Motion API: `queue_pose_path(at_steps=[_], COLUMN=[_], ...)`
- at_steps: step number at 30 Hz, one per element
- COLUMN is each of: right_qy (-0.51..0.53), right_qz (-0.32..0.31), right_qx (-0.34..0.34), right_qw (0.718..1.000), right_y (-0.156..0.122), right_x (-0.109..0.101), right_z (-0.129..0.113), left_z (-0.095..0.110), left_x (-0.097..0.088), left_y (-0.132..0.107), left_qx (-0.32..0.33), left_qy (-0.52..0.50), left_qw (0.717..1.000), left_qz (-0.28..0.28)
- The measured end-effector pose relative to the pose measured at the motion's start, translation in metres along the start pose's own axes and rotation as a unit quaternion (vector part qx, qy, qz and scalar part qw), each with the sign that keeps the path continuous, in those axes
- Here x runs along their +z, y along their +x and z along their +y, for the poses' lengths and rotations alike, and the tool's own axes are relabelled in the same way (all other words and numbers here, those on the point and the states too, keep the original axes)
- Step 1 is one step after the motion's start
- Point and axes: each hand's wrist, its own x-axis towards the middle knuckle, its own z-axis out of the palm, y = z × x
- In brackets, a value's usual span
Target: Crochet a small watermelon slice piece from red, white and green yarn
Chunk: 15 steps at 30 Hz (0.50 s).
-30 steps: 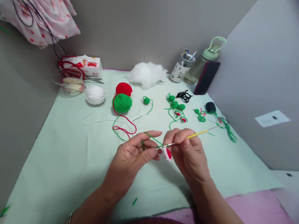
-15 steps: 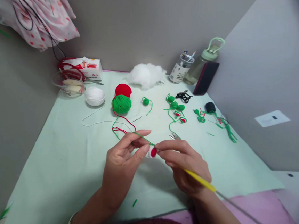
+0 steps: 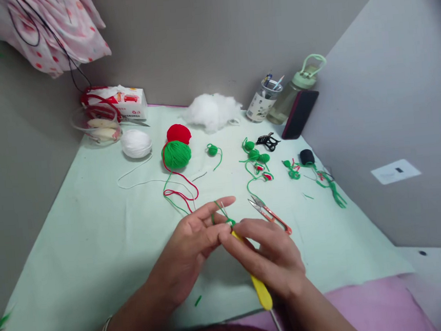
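Hook [image 3: 259, 286] is gripped by the right hand [image 3: 277, 258], and the left hand [image 3: 190, 243] pinches yarn [image 3: 230, 221] at its tip, maybe to keep it tight.

The yellow-handled crochet hook [image 3: 260, 288] has a smooth, glossy plastic grip (grey metal at its end). The thin green wool strand [image 3: 230, 221] looks fuzzy and matt, as does the pale-green cloth cover [image 3: 95, 238]. Fluffy white stuffing [image 3: 210, 109] lies at its far edge.

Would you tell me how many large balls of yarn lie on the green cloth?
3: white yarn ball, far left; red yarn ball to its right; green yarn ball in front of red.
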Motion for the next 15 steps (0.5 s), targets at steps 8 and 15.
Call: queue_pose_path(at_steps=[8, 15], right_qy=[0.251, 0.359], right_qz=[0.137, 0.117], right_qx=[0.149, 0.209], right_qw=[0.947, 0.902], right_y=[0.017, 0.019], right_x=[0.001, 0.012], right_z=[0.002, 0.003], left_z=[0.008, -0.001], left_x=[-0.009, -0.005], left_y=[0.001, 0.000], left_qx=[0.094, 0.125], left_qy=[0.062, 0.110], left_qw=[0.991, 0.984], left_qz=[0.077, 0.058])
